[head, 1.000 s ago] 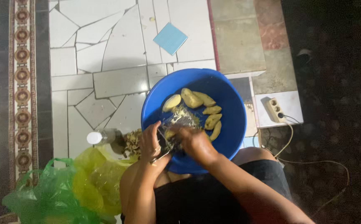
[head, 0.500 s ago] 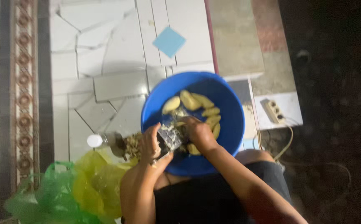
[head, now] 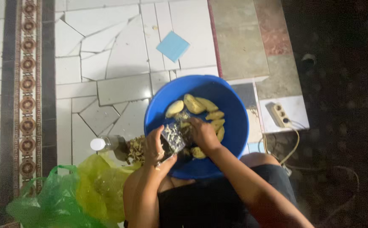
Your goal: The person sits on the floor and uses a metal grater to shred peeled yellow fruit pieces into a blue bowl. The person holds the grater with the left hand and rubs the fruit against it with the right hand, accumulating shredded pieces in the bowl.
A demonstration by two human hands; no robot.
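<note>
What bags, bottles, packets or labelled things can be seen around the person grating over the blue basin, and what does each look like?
Green plastic bag: bottom left on the floor, crumpled, translucent.
Yellow plastic bag: just right of the green one, beside the person's left arm, crumpled.
Bottle: lying on the tiles left of the blue basin, clear with a white cap.
No signs or screens show.

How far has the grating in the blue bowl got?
Done: some shreds cling to the grater. In hand: left hand steadies it while right hand presses a piece on it. Left: several whole yellow pieces lie in the blue bowl.
</note>
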